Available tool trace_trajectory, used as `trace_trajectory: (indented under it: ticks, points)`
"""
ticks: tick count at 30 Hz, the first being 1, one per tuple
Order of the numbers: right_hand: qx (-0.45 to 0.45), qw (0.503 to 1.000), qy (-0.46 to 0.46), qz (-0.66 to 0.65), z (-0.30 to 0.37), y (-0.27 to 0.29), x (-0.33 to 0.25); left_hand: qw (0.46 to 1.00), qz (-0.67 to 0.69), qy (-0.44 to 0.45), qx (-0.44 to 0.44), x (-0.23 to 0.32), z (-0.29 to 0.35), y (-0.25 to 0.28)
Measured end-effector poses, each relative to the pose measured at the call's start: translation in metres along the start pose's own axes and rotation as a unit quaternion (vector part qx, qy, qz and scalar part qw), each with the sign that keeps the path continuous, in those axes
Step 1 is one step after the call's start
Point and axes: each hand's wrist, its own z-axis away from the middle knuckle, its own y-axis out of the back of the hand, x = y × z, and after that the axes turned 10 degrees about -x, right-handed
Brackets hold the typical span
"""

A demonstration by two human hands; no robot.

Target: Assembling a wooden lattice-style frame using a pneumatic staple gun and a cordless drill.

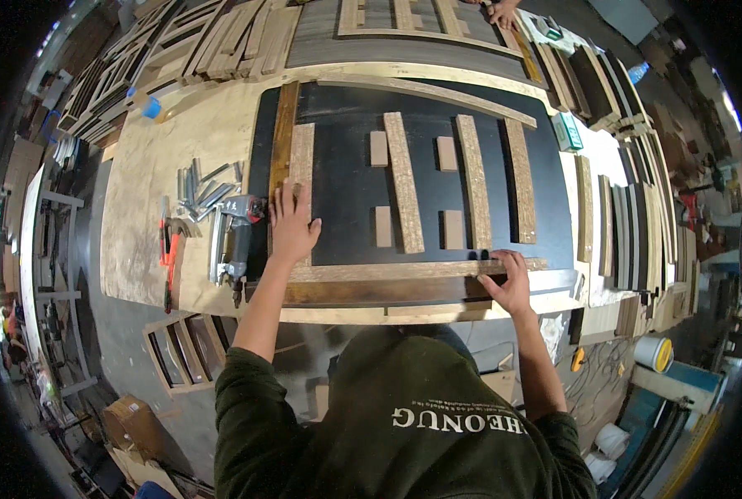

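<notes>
My left hand (294, 226) lies with fingers stretched over an upright light wooden strip (303, 154) and the dark brown bar (284, 125) beside it. Near the table's front, my right hand (510, 284) pinches a crosswise wooden strip (387, 271) close to its right end, thumb on the near side. Along that strip runs a second dark brown bar (362, 292). On the black board (346, 183) lie more strips: a left one (404, 183), a middle one (474, 183), a right one (520, 183) and a far crosswise one (429, 90). Several small blocks (378, 150) sit between them.
Left of the board are a nail gun (236, 241), metal fastener strips (209, 190) and red-handled hand tools (171, 258). A green-white box (567, 131) stands right. Stacked slats (628, 220) line the right side. Beyond, another person's hand (502, 13) rests on a frame.
</notes>
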Motion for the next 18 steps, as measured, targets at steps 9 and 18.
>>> trace_trajectory:
  ticks: [9,18]
  points:
    - [0.029,0.989,0.059,-0.131,0.015,-0.029,-0.036,0.996,-0.079,0.006,-0.04,0.011,0.011,-0.006]
    - [0.006,0.979,0.013,-0.204,0.058,-0.019,-0.051,0.997,-0.069,-0.006,-0.039,0.006,0.012,-0.006]
